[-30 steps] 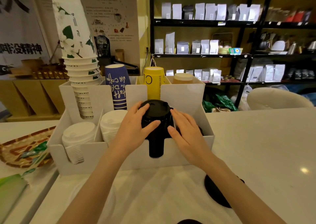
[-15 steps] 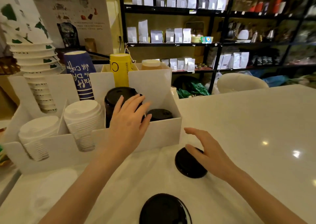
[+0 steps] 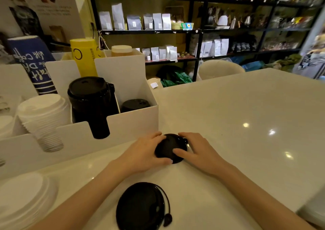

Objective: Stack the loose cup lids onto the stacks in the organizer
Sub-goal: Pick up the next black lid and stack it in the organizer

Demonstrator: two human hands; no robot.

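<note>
A loose black lid (image 3: 169, 146) lies on the white counter just in front of the white organizer (image 3: 133, 124). My left hand (image 3: 144, 152) grips its left side and my right hand (image 3: 195, 152) its right side, thumbs on top. A second, larger loose black lid (image 3: 142, 207) lies nearer to me on the counter. In the organizer stand a tall black lid stack (image 3: 91, 101), a short black lid stack (image 3: 134, 104) to its right, and a white lid stack (image 3: 44, 117) to its left. Loose white lids (image 3: 22, 196) sit at the lower left.
Behind the lid stacks the organizer holds a blue cup stack (image 3: 33, 64), a yellow cup stack (image 3: 84, 55) and a tan-lidded cup (image 3: 121, 50). The white counter (image 3: 237, 115) stretches to the right. Dark shelves (image 3: 193, 31) with bags stand beyond it.
My left hand left the tall black stack in the organizer and came down to the loose black lid. My right hand closed on that lid too. The view swung right and down.
</note>
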